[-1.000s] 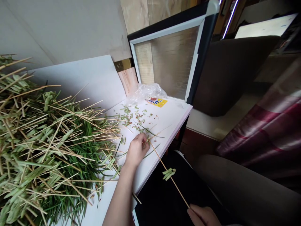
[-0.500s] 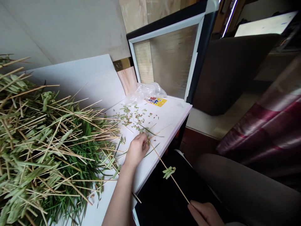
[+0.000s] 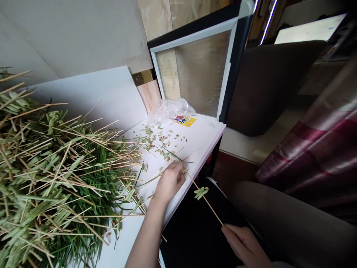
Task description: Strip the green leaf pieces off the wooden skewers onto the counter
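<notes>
A thin bamboo skewer [image 3: 213, 210] slants over the dark area beyond the table edge, with a small bunch of pale green vegetable strips [image 3: 200, 192] threaded at its middle. My right hand [image 3: 245, 242] pinches the skewer's lower end between thumb and fingers. At its upper end, my left hand [image 3: 171, 179] is closed over the table edge with curled fingers against the skewer; the fingertips are partly hidden. Left of that hand lies a big heap of skewers bearing similar green strips [image 3: 55, 167], with dark green leafy stalks [image 3: 103, 160] among them.
Green and brown scraps [image 3: 161, 143] are scattered over the white table [image 3: 208, 137]. A clear plastic bag [image 3: 173, 108] with a yellow label [image 3: 184, 121] lies at the back, before a black-and-white framed panel [image 3: 200, 70]. A shiny maroon cloth [image 3: 312, 137] hangs at right.
My left hand has shifted slightly right and down along the table edge. My right hand and the skewer have risen a little, and the hands are closer together.
</notes>
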Demonstrator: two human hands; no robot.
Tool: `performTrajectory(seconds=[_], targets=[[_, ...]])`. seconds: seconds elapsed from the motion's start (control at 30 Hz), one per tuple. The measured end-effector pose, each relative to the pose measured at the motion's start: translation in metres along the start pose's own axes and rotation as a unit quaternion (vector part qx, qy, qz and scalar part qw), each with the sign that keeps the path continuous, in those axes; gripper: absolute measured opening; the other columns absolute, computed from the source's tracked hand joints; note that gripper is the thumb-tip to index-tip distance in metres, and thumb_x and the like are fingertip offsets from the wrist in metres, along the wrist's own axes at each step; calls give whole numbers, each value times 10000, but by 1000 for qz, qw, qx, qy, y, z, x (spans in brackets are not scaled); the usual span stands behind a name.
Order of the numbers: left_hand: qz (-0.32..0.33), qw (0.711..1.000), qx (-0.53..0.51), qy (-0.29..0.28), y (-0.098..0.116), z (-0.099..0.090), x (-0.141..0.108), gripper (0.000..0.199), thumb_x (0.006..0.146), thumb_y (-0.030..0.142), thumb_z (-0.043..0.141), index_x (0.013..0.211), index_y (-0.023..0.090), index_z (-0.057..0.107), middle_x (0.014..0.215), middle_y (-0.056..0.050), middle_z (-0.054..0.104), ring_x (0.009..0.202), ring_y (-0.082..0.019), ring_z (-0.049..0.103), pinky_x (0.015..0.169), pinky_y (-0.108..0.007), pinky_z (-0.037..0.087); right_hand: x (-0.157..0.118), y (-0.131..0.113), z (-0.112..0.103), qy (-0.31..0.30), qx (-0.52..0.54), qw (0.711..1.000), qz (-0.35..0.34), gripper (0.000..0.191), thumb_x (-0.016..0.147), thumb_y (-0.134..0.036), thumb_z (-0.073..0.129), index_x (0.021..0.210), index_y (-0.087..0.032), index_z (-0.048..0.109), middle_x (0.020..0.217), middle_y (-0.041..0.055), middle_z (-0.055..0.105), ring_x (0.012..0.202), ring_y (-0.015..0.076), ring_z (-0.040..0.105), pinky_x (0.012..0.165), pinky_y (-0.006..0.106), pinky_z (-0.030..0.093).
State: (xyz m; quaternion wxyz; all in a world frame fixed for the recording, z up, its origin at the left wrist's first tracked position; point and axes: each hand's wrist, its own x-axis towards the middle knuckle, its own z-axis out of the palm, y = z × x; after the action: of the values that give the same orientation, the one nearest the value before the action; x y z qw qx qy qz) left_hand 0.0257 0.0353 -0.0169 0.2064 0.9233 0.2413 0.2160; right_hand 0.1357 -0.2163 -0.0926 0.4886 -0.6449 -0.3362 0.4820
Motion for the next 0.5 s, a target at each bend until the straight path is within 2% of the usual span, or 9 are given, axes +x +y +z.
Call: performTrajectory(seconds=[0.1,0.23,0.5], targets=[[-28,999,-7,20,-1,0,0,198,800,24,491,814,220,468,829,-10,562,774,-176,557,714,-272,436,4,-5,-6,-16,21,1000,10,655,864,-794,449,587,-247,220,524,-105,195,503,95,156,497,310,137],[-50,998,-5,23,-6,-1,-2,188,805,30,500,816,218,488,807,-10,571,739,-170,564,684,-266,438,5,-3,-4,-22,35,999,18,658,850,-797,473,585,-246,230,526,-108,195,497,89,152,491,300,135],[-90,995,12,34,-6,-3,0,174,810,54,541,858,218,510,848,-27,617,762,-185,601,703,-281,465,4,-3,-1,-3,50,998,27,669,834,-805,491,574,-241,244,530,-108,198,501,87,158,490,293,137]])
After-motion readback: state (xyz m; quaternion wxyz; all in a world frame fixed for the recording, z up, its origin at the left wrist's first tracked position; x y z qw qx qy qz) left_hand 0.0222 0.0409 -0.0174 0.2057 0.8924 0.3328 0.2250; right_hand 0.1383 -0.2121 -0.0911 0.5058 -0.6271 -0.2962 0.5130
